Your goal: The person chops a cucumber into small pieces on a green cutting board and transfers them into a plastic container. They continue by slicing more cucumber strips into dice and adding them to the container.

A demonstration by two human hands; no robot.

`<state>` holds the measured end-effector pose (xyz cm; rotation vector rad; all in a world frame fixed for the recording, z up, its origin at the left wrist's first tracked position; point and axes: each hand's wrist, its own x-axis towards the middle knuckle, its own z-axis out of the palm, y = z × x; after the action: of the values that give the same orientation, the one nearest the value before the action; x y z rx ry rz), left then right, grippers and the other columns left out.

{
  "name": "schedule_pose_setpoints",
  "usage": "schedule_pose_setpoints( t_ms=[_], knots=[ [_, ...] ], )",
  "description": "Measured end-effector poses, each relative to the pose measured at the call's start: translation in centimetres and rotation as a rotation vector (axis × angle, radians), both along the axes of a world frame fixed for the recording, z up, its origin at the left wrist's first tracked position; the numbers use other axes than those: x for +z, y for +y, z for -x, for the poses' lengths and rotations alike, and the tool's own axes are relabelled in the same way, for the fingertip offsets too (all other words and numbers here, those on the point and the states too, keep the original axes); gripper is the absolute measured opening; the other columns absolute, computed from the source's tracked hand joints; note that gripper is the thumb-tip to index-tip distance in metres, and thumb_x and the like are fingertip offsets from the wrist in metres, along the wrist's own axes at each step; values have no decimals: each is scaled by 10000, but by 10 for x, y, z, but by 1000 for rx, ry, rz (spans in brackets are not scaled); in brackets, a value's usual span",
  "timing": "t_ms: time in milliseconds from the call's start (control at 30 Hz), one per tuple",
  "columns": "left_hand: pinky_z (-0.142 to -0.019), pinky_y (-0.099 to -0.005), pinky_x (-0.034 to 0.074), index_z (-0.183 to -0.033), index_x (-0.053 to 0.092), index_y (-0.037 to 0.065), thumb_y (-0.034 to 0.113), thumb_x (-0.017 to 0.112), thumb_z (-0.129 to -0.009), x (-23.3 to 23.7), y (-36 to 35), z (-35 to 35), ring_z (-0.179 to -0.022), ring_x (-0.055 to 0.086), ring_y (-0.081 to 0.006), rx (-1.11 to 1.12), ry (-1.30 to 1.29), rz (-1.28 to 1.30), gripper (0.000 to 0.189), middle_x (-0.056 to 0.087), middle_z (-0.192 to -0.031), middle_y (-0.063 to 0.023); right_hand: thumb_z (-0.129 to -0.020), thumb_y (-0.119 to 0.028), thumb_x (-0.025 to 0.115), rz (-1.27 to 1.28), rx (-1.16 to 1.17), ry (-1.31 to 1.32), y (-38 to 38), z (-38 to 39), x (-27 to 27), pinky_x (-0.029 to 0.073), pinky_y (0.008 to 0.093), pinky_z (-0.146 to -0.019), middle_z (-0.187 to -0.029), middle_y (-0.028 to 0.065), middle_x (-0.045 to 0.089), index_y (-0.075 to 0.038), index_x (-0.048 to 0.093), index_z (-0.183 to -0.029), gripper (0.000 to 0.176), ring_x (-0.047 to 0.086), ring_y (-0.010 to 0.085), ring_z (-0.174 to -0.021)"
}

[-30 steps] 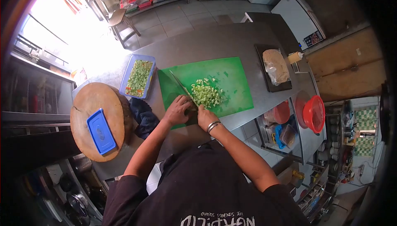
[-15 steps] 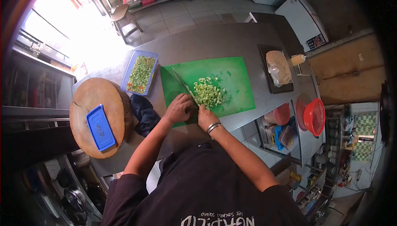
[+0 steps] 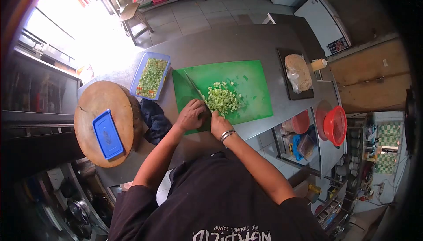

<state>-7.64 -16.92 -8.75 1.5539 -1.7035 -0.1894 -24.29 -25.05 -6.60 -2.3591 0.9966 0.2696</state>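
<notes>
A kitchen knife point(image 3: 194, 84) is in my right hand point(image 3: 220, 125), its blade slanting away to the upper left over the green cutting board point(image 3: 251, 76). My left hand point(image 3: 191, 114) rests on the board just left of the blade, fingers curled down; whatever lies under them is hidden. To the right of the blade is a heap of diced pale green vegetable point(image 3: 222, 98), with a few pieces scattered around it. Wet marks show on the board's right part.
Left of the board stands a clear plastic tub point(image 3: 152, 76) of diced vegetables. Beside it are a dark cloth point(image 3: 154, 122) and a round wooden block point(image 3: 101, 100) bearing a blue lid point(image 3: 108, 135). On the right lie a dark tray point(image 3: 295, 94) with a bag point(image 3: 298, 71) and a red basket point(image 3: 335, 125).
The view has shifted very slightly. Both hands and the knife keep almost the same position, and the diced heap looks unchanged.
</notes>
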Motion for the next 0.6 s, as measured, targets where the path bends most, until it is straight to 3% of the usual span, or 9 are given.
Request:
schedule_pose_setpoints(
  t_ms=[133,200,300,433,533,600],
  knots=[
    [-936,-438,499,-956,620,19,83,780,-703,8,1,3,-1065,579,-346,13,11,31,307,600,-1099,-137,-1014,-182,444,-22,31,29,-13,-6,17,535,586,-797,-917,343,678,38,467,-1099,237,672,510,-888],
    [-932,-434,501,-953,619,22,89,782,-714,13,4,2,-1061,579,-343,31,20,46,297,601,-1099,-134,-932,-76,454,-44,71,172,-17,-13,52,557,529,-867,-1029,324,690,62,470,-1191,294,685,469,-991],
    [-938,-423,501,-960,616,26,99,785,-730,10,7,0,-1073,578,-346,64,57,-18,295,601,-1093,-131,-934,-76,449,-41,79,209,-14,-16,86,551,530,-885,-1041,324,688,60,485,-1187,289,680,469,-1007],
    [-948,-422,494,-971,618,43,86,759,-734,1,3,0,-1096,571,-347,13,43,-30,279,603,-1080,-132,-935,-78,448,-44,59,146,-2,-4,32,553,538,-872,-1028,323,690,57,478,-1198,298,683,471,-989],
    [-952,-426,490,-982,621,55,77,737,-735,-2,3,-1,-1100,567,-345,12,25,-29,274,605,-1069,-131,-1012,-187,445,-19,1,83,1,-2,5,545,565,-826,-950,324,688,39,473,-1146,264,677,493,-924],
    [-952,-423,491,-984,623,58,71,734,-734,-1,6,0,-1100,567,-345,6,20,-45,273,605,-1065,-129,-930,-72,459,-50,33,123,-1,-7,16,559,539,-844,-1010,330,688,64,469,-1197,300,687,462,-988]
  ],
)
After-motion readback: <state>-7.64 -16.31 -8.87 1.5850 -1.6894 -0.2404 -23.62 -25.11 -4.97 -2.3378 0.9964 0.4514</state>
